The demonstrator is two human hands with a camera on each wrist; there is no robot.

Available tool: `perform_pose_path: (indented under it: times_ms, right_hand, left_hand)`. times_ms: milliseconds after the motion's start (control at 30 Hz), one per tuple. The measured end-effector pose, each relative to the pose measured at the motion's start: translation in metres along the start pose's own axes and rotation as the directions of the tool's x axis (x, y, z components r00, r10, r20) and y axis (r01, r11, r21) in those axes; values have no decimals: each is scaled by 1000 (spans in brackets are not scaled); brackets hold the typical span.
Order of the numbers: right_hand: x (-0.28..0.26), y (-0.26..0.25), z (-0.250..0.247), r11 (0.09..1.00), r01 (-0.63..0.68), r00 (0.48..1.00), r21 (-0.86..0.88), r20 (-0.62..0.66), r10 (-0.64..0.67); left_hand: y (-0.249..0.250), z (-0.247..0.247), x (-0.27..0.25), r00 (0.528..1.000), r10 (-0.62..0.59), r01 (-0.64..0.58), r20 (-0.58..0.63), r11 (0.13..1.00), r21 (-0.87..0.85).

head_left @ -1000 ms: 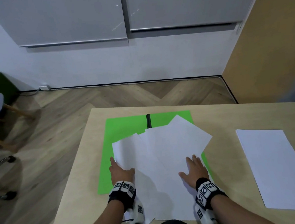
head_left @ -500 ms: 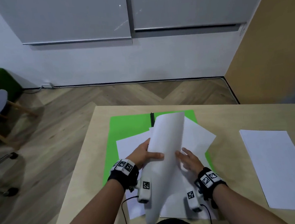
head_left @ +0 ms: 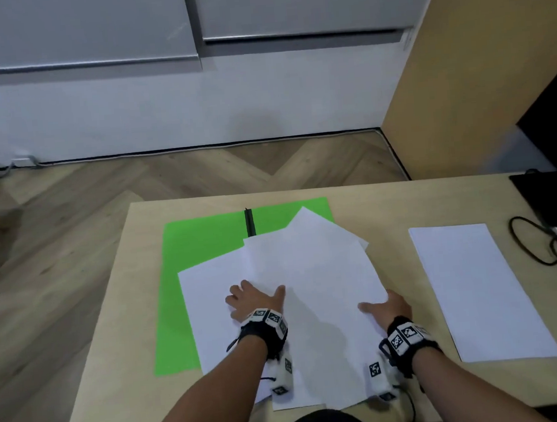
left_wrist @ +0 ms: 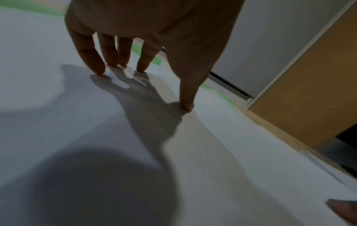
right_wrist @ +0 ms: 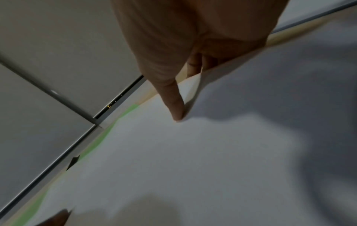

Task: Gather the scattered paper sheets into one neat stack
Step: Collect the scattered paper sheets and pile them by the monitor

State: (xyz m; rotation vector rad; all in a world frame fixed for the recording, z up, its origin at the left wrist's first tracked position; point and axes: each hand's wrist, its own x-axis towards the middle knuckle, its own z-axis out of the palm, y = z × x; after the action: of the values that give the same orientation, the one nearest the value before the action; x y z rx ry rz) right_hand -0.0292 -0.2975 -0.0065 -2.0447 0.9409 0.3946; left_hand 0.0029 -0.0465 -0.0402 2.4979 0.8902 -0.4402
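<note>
— Nearest entry?
— Marker bands (head_left: 266,323): black, printed with squares, one strapped on each wrist.

— Left hand?
— Left hand (head_left: 254,300): palm down, fingers (left_wrist: 86,50) straight and spread, fingertips and thumb pressing on the paper. Grips nothing.

— Right hand?
— Right hand (head_left: 388,309): thumb (right_wrist: 170,91) laid on the top sheet (head_left: 316,274), other fingers tucked under that sheet's raised right edge. Pinches it there.

— Task material?
— Paper sheets (head_left: 211,301): white, several, overlapping loosely at different angles. Lie under and between both hands, with corners fanning out beyond the fingertips. Not squared up.

— Underneath?
— Green mat (head_left: 203,247): flat beneath the pile, showing left of the left hand and past it.

— Beyond the fingertips?
— Black strip (head_left: 249,221): narrow, at the mat's far edge, near end meeting the far edge of a sheet. Touching or tucked under: cannot tell.

— To the right of the right hand?
— Separate white paper (head_left: 476,287): well apart from the pile, edges straight, flat on the bare table (head_left: 119,325). One sheet or many: cannot tell.
— Black cables (head_left: 543,248): looped, further right again, near the table's right edge.

— Farthest?
— Wood floor (head_left: 68,212), herringbone pattern; white wall (head_left: 193,100); grey cabinet doors (head_left: 85,25) above it; tan panel (head_left: 476,59) on the right-hand side.
</note>
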Motion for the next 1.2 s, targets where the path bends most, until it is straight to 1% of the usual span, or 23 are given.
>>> perform_pose_path:
  times_ms: [100,200,267,333,433,467,500,533,567,633,700,733,800,833,900,967,1033,1100,1133,1167,1200]
  right_hand:
    - [9,14,-6,998,-39,999,-47,8,39]
    - [17,19,-6,997,-1,998,-78,61,6]
    - [17,14,-5,990,52,992,-131,125,-35]
    - [16,9,-5,979,78,988,-187,149,-50]
    - [17,6,-4,977,64,991,-204,126,-39]
    - [18,7,-3,979,61,993,-196,108,-40]
    - [18,7,-3,984,53,995,-171,88,-38]
    - [19,8,-3,989,42,997,-142,69,-33]
    - [17,8,-3,994,34,998,-104,52,-29]
    - [11,7,-3,999,33,999,-7,23,-33]
    - [2,5,0,992,47,999,116,23,-50]
    - [1,5,2,986,59,997,154,30,-64]
    - [-7,-1,9,979,80,991,187,90,-98]
    - [-11,-3,12,981,94,984,170,134,-118]
    - [-16,-6,23,989,133,960,67,239,-145]
    - [-18,-6,36,982,188,938,-10,299,-176]
    - [-19,-4,51,957,280,908,-82,345,-236]
    - [-19,0,65,925,348,879,-153,396,-265]
    - [-18,3,69,924,349,879,-155,396,-265]
    - [-16,5,72,933,336,890,-131,369,-268]
    - [-17,4,72,948,309,910,-73,314,-272]
  left_hand:
    - [-1,10,-2,1000,7,-8,16,998,69]
    - [0,11,-2,998,55,-56,19,997,43]
    - [-1,13,1,995,103,-102,10,992,-76]
    - [-4,14,2,988,152,-156,-33,956,-249]
    - [-8,3,-5,981,141,-191,-136,847,-496]
    - [-8,-3,-8,982,127,-183,-138,806,-562]
    - [-11,-9,-9,986,115,-166,-124,788,-593]
    - [-14,-13,-10,987,111,-158,-115,784,-600]
    - [-20,-16,-8,989,107,-148,-104,798,-584]
    - [-37,-16,-1,993,87,-117,-82,841,-528]
    - [-53,-14,6,997,52,-71,-53,874,-481]
    - [-59,-14,9,998,34,-51,-45,881,-470]
    - [-67,-15,11,999,0,-19,-42,890,-455]
    - [-69,-15,12,999,-16,0,-32,892,-451]
    - [-69,-16,8,999,-37,35,6,890,-455]
    - [-63,-17,-2,998,-35,53,47,872,-487]
    - [-56,-16,-15,995,2,54,101,835,-547]
    - [-54,-14,-24,987,77,20,142,812,-583]
    - [-54,-11,-25,981,122,-12,150,813,-583]
    - [-54,-9,-22,975,160,-43,154,816,-576]
    - [-53,-8,-19,966,200,-72,161,813,-579]
